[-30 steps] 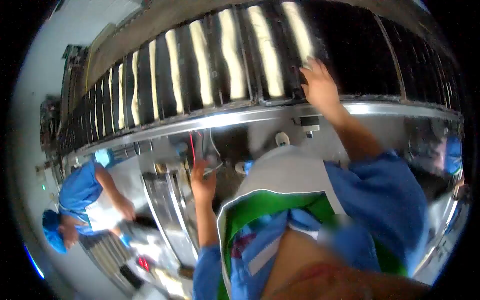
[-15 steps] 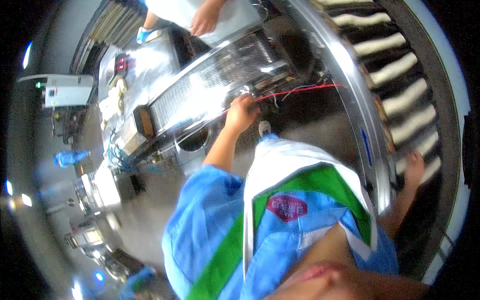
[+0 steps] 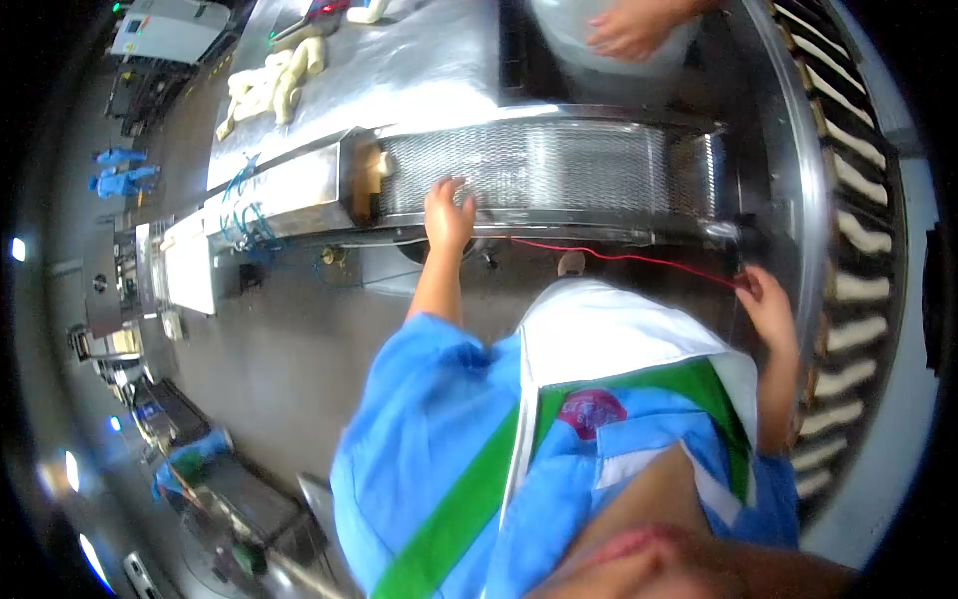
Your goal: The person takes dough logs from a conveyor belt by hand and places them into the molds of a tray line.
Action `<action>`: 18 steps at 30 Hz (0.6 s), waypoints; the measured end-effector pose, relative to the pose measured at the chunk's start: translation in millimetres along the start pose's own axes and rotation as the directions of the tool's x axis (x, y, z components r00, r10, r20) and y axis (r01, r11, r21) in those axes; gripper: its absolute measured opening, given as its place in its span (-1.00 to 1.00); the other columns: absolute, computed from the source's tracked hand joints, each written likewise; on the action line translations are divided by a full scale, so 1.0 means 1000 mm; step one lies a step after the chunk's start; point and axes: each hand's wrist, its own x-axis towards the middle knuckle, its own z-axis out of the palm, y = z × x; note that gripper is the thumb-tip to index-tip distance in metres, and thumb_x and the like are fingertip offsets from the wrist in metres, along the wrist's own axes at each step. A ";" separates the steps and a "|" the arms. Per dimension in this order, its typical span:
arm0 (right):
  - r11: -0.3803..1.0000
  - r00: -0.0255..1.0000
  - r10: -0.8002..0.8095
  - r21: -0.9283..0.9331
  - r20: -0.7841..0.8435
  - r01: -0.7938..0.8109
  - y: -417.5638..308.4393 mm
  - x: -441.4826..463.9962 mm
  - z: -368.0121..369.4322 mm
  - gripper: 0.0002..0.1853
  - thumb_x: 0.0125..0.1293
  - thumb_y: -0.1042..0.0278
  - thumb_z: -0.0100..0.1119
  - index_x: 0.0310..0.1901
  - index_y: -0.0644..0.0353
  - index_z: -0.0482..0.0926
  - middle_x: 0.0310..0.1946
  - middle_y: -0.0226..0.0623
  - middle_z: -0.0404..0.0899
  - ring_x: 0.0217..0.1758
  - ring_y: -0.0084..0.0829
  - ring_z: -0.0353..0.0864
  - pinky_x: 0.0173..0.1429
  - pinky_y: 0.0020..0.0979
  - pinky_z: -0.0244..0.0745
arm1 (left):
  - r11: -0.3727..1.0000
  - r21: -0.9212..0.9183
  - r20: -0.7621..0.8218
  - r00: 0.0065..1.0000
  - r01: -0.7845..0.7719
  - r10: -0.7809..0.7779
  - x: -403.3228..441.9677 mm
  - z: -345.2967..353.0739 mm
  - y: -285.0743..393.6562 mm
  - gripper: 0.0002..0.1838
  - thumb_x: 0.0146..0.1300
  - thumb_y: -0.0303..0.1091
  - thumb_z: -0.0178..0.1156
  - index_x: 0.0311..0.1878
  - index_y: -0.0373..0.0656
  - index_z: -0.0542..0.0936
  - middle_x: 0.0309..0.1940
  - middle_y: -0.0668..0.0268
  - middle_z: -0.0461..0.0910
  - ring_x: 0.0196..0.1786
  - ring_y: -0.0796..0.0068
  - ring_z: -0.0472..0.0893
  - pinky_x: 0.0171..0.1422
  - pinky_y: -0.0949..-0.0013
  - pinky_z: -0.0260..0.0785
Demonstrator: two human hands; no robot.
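My left hand [image 3: 450, 212] is at the near edge of a metal mesh conveyor belt [image 3: 539, 165], thumb and fingers apart, with nothing visible in it. Just beyond its fingertips, a small pale dough piece [image 3: 385, 164] shows at the mouth of the metal machine housing [image 3: 299, 190]. My right hand [image 3: 766, 302] hangs near the belt's right end, fingers loosely bent with a gap between them. A thin red cord [image 3: 629, 257] runs along the near side of the conveyor toward its fingertips; whether they touch is unclear. Nothing shows in that hand.
Long white dough strips [image 3: 860, 287] lie in rows on dark cloth to the right, behind a curved metal rail [image 3: 810, 200]. Across the belt are a steel table [image 3: 419, 70] with piled dough pieces [image 3: 274, 85] and a co-worker's hand [image 3: 634, 30]. Other people stand farther left.
My right hand has left the dough strips and moved forward and left, near the belt's end. My left hand has shifted left along the conveyor edge. The view has turned.
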 end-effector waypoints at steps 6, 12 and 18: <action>0.999 0.995 0.030 -0.037 0.092 -0.026 -0.012 0.026 0.020 -0.51 0.09 0.38 0.33 0.11 0.19 0.49 -0.01 -0.14 0.58 -0.12 -0.27 0.60 0.00 -0.34 0.50 | 0.990 0.106 -0.123 0.990 0.088 -0.075 0.014 -0.005 -0.036 -0.54 -0.03 -0.47 0.24 0.03 -0.15 0.54 0.12 0.08 0.45 0.17 0.01 0.40 0.28 0.09 0.26; 0.999 0.993 0.051 -0.016 0.111 -0.050 -0.008 0.030 0.017 -0.53 0.12 0.38 0.31 0.10 0.22 0.49 -0.02 -0.13 0.58 -0.09 -0.26 0.60 0.02 -0.33 0.49 | 0.981 0.191 -0.223 0.975 0.020 0.023 0.044 0.004 -0.065 -0.36 -0.12 -0.58 0.22 0.17 -0.14 0.43 0.13 0.06 0.44 0.23 0.03 0.36 0.34 0.02 0.16; 0.993 0.981 0.114 -0.028 0.159 -0.110 0.008 0.032 0.029 -0.54 0.15 0.38 0.28 0.11 0.22 0.47 -0.06 -0.11 0.59 -0.05 -0.27 0.60 0.05 -0.32 0.48 | 0.899 0.428 0.013 0.994 0.092 -0.109 0.071 -0.004 -0.046 -0.45 0.11 -0.50 0.04 0.22 0.10 0.42 0.29 0.25 0.34 0.40 0.24 0.24 0.45 -0.35 -0.24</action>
